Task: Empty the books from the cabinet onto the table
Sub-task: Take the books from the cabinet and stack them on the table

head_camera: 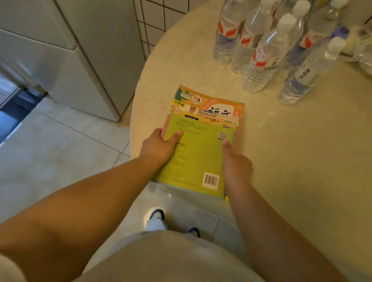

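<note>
A small stack of thin books lies at the near left edge of a round cream table (312, 147). The top book (199, 152) shows a green back cover with a barcode and a QR code. An orange-covered book (209, 105) sticks out from under it on the far side. My left hand (160, 145) grips the stack's left edge, thumb on the green cover. My right hand (236, 162) holds the right edge, thumb also on top. The stack's near end overhangs the table edge. No cabinet with books is in view.
Several clear water bottles (266, 46) stand at the back of the table, with crumpled plastic wrap (371, 55) to their right. A white appliance (58, 32) stands left of the table against a tiled wall. Pale floor tiles and my shoes (156, 216) are below.
</note>
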